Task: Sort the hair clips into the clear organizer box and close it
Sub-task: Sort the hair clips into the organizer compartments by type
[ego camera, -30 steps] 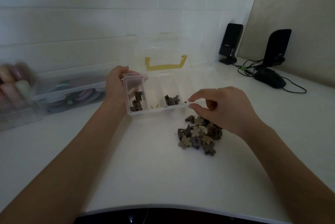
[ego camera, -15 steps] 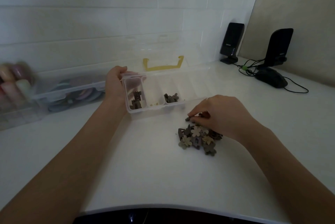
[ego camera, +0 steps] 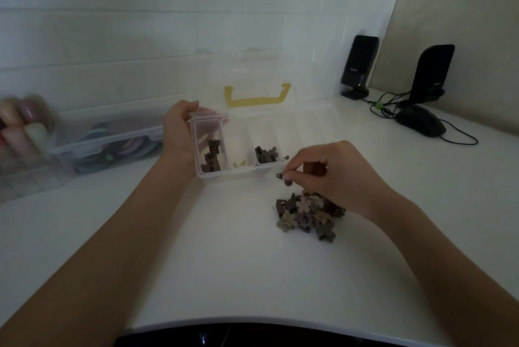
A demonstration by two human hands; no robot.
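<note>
Dim light, white tabletop [ego camera: 224, 276] with a curved near edge, white tiled wall [ego camera: 168, 23] at the far side, beige panel [ego camera: 463, 9] at far right, two black speakers [ego camera: 358, 66] and a dark mouse [ego camera: 421, 124] with cables before it

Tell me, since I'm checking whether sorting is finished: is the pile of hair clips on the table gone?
No, a pile of flower-shaped hair clips lies on the white table beside the right hand.

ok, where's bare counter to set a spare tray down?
Free: the wide near strip between the forearms, below the organizer box and left of the clip pile. Crowded: far right by the speakers and mouse, and far left by the storage bin.
</note>
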